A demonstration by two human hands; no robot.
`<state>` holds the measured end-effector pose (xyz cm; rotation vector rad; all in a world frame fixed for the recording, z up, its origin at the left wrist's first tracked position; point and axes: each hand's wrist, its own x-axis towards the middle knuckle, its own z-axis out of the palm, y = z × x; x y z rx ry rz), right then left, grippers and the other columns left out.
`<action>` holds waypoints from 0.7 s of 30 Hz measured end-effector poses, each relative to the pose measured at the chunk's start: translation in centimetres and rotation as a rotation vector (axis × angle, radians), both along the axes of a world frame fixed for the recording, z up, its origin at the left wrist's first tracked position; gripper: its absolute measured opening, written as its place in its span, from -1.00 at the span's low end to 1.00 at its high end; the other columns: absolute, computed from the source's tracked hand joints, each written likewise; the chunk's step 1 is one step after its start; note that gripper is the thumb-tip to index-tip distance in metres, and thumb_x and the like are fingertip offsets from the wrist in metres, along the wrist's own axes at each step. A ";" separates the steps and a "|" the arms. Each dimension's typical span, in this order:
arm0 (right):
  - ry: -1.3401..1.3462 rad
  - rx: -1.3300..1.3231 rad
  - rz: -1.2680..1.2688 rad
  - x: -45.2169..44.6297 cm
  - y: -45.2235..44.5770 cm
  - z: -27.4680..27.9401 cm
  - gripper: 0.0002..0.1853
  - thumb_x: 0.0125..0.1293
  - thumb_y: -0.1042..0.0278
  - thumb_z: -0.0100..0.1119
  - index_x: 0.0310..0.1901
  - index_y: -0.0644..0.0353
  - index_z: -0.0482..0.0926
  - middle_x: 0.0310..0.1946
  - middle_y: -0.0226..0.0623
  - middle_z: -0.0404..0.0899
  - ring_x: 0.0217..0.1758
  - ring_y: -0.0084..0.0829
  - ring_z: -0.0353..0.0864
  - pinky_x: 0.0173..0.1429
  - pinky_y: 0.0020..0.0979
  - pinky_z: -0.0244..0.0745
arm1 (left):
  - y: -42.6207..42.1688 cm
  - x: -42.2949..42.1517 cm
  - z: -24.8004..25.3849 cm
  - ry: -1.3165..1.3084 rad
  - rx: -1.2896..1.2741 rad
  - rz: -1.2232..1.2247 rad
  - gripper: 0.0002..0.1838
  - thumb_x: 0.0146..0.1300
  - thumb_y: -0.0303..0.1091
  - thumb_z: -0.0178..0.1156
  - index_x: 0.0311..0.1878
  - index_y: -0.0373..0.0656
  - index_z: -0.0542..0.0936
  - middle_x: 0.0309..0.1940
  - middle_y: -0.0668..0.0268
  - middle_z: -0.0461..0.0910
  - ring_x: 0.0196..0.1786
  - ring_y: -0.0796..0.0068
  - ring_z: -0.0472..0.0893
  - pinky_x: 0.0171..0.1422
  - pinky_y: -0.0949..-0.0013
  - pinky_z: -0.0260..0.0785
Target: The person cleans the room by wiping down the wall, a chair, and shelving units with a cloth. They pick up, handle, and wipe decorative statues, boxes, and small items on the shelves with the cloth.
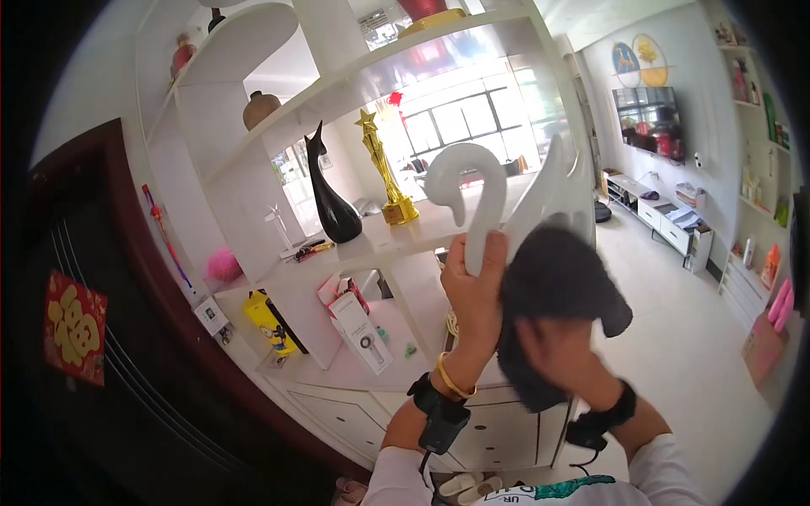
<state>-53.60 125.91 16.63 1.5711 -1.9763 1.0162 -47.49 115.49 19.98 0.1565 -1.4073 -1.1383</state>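
Note:
A white swan figurine [483,181] is raised in front of the shelf unit, its curved neck to the left and its wing tips to the upper right. My left hand [474,299] is closed around the lower part of the neck. A dark grey cloth [557,278] covers much of the swan's body and hangs below it. My right hand [557,350], smeared by motion, presses the cloth to the body from the near side; its fingers are partly hidden in the cloth.
On the shelf [380,240] behind stand a black slender figurine [333,198] and a gold star trophy [388,173]. A white box [361,333] and a yellow package [272,323] sit lower. A dark door [84,363] is at left; a television [648,124] hangs far right.

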 end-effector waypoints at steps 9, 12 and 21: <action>-0.044 0.030 0.425 0.7 1.7 -4.3 -0.61 0.10 0.39 0.13 0.00 0.24 0.43 -0.15 -0.06 0.50 -0.11 0.01 0.49 0.06 -0.18 0.36 | 2.1 2.4 -2.8 0.079 -0.073 0.155 -0.67 0.16 -0.18 0.23 -0.19 -0.28 0.50 -0.39 0.44 0.46 -0.35 0.69 0.38 -0.25 0.57 0.26; -0.006 0.067 0.332 3.1 2.2 -2.6 -0.65 0.08 0.41 0.13 -0.04 0.24 0.46 -0.21 -0.10 0.52 -0.25 -0.02 0.53 -0.06 -0.22 0.43 | 1.7 3.7 -2.9 0.170 -0.029 0.121 -0.67 0.15 -0.19 0.24 -0.17 -0.26 0.49 -0.38 0.44 0.47 -0.34 0.69 0.38 -0.26 0.58 0.27; 0.334 -0.208 0.383 1.8 1.4 -7.5 -0.66 0.01 0.34 0.15 -0.13 0.24 0.52 -0.08 -0.03 0.45 0.03 -0.03 0.39 0.16 -0.10 0.22 | -0.1 6.7 -2.6 0.347 0.078 -0.172 -0.71 0.29 -0.22 0.06 -0.06 -0.22 0.40 -0.34 0.39 0.45 -0.33 0.64 0.42 -0.25 0.49 0.34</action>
